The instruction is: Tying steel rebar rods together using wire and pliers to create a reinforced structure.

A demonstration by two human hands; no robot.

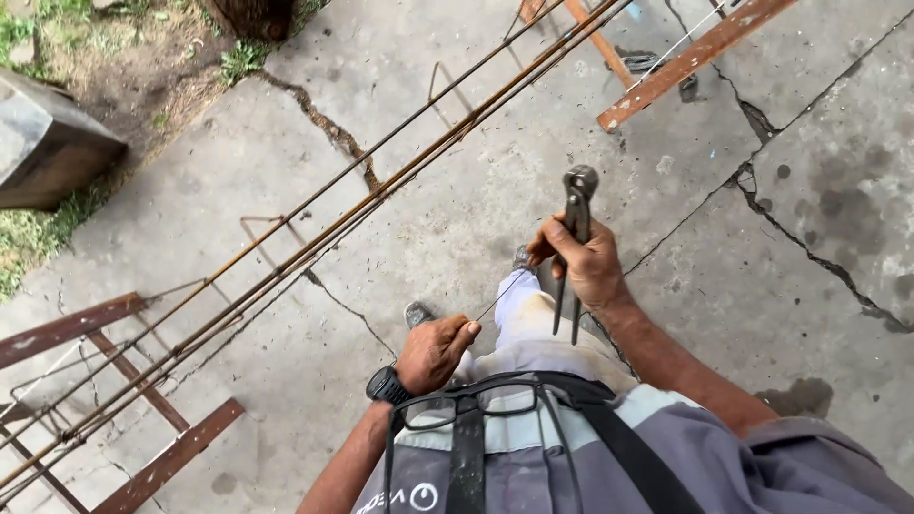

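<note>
Gripping a pair of end-cutting pincers [576, 224] by the handles, the right hand [588, 262] is closed around them, with the head pointing up and away from the body. The left hand [433, 350], a black watch [386, 385] on its wrist, is closed in a pinch on a thin tie wire [500, 297] that runs up toward the right hand. Both hands sit above the concrete floor [476, 190], near its lower middle, well apart from the long rebar bundle [314, 233] lying on rusty steel trestles [681, 62]. In my judgement the wire handles best kept taut between the hands, with the pincer head brought square to it and the left fingers well clear of the cutting edges.
</note>
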